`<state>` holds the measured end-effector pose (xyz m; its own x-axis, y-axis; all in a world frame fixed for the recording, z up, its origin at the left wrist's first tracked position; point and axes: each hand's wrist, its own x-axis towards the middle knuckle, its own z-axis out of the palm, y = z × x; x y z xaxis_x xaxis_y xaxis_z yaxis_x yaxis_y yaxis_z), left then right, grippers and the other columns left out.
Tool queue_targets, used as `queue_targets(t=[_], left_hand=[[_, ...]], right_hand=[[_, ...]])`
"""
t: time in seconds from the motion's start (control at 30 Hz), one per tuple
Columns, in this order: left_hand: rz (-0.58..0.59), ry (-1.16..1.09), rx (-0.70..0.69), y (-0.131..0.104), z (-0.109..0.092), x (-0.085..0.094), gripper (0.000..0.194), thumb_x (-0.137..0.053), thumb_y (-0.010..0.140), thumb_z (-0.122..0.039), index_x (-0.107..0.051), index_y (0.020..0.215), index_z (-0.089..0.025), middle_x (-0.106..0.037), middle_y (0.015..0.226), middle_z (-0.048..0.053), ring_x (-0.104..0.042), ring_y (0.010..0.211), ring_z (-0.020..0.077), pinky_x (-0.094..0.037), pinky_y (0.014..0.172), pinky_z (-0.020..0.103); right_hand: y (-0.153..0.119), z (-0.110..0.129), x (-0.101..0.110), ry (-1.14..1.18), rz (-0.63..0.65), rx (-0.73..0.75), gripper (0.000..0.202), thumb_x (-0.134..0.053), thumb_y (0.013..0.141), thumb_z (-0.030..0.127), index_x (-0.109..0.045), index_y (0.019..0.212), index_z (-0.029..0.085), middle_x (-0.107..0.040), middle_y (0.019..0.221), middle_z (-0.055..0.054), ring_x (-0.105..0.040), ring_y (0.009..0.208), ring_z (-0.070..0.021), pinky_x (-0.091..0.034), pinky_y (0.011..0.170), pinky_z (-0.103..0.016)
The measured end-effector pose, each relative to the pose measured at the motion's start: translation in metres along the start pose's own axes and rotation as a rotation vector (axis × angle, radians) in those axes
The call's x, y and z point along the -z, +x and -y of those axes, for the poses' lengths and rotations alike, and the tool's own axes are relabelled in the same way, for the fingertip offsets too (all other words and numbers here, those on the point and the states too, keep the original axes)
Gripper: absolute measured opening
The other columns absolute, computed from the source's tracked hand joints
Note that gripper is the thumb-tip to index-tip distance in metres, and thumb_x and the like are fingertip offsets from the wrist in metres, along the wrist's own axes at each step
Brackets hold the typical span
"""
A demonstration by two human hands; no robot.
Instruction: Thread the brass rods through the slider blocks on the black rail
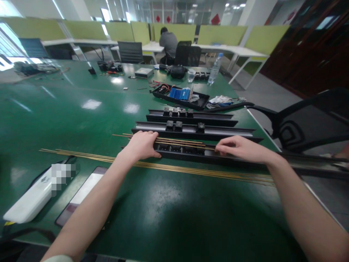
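Observation:
My left hand (143, 145) is closed over the left part of the nearest black channel (185, 155) and the thin brass rods (180, 142) lying along it. Its thumb is on the channel's near side. At the channel's right part, my right hand (231, 147) has its thumb and fingers pinched together near the rod ends; what is between them is too small to make out. Black blocks sit inside the channel between my hands. More long brass rods (169, 167) lie on the green table just in front of it.
Two more black channels (229, 132) (212, 119) with blocks lie behind. Farther back are a black tray (201, 100), a cloth (221, 102) and a water bottle (215, 69). A white device (35, 196) and a phone (86, 187) lie front left. A person (169, 43) sits in the background.

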<state>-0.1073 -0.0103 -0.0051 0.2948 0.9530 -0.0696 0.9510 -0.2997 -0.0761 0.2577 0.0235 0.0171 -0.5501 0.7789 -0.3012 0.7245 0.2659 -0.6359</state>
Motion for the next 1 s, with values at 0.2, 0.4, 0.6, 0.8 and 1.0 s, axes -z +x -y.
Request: queue_targets(t=[0.2, 0.4, 0.6, 0.8, 1.0], left_hand=[[-0.015, 0.023, 0.019, -0.002, -0.008, -0.001, 0.057, -0.075, 0.066, -0.059, -0.059, 0.103, -0.018, -0.072, 0.111, 0.015, -0.067, 0.105, 0.0354, -0.048, 0.089, 0.042], [-0.050, 0.032, 0.018, -0.002, -0.008, -0.004, 0.057, -0.077, 0.065, -0.056, -0.060, 0.103, -0.016, -0.072, 0.109, 0.015, -0.068, 0.103, 0.0351, -0.049, 0.087, 0.042], [-0.057, 0.038, 0.012, -0.001, -0.006, -0.007, 0.059, -0.077, 0.065, -0.058, -0.060, 0.103, -0.016, -0.072, 0.109, 0.014, -0.068, 0.103, 0.0349, -0.049, 0.087, 0.042], [-0.047, 0.032, 0.003, -0.001, -0.003, -0.007, 0.062, -0.077, 0.064, -0.061, -0.059, 0.103, -0.016, -0.071, 0.111, 0.014, -0.068, 0.104, 0.0348, -0.048, 0.089, 0.042], [-0.033, 0.027, -0.001, 0.000, -0.002, -0.007, 0.062, -0.076, 0.065, -0.062, -0.058, 0.103, -0.017, -0.072, 0.111, 0.013, -0.068, 0.104, 0.0342, -0.048, 0.089, 0.042]], right_hand=[[0.012, 0.018, -0.027, 0.032, -0.085, 0.092, 0.048, -0.052, 0.092, 0.062, -0.071, 0.087, 0.019, -0.070, 0.080, -0.003, -0.060, 0.073, -0.0180, -0.043, 0.067, -0.030], [0.022, 0.018, -0.044, -0.022, -0.226, 0.095, 0.045, -0.053, 0.093, 0.058, -0.068, 0.076, 0.019, -0.066, 0.070, -0.001, -0.056, 0.064, -0.0164, -0.039, 0.061, -0.030], [0.023, 0.015, -0.045, -0.003, -0.225, 0.095, 0.042, -0.055, 0.093, 0.056, -0.067, 0.075, 0.019, -0.067, 0.070, -0.001, -0.058, 0.065, -0.0170, -0.041, 0.062, -0.030], [0.023, 0.013, -0.045, -0.009, -0.225, 0.112, 0.043, -0.052, 0.095, 0.056, -0.066, 0.075, 0.020, -0.066, 0.070, -0.001, -0.058, 0.066, -0.0170, -0.040, 0.062, -0.030], [0.022, 0.014, -0.044, -0.011, -0.220, 0.105, 0.042, -0.054, 0.094, 0.055, -0.067, 0.077, 0.020, -0.066, 0.070, -0.001, -0.059, 0.066, -0.0169, -0.040, 0.062, -0.030]])
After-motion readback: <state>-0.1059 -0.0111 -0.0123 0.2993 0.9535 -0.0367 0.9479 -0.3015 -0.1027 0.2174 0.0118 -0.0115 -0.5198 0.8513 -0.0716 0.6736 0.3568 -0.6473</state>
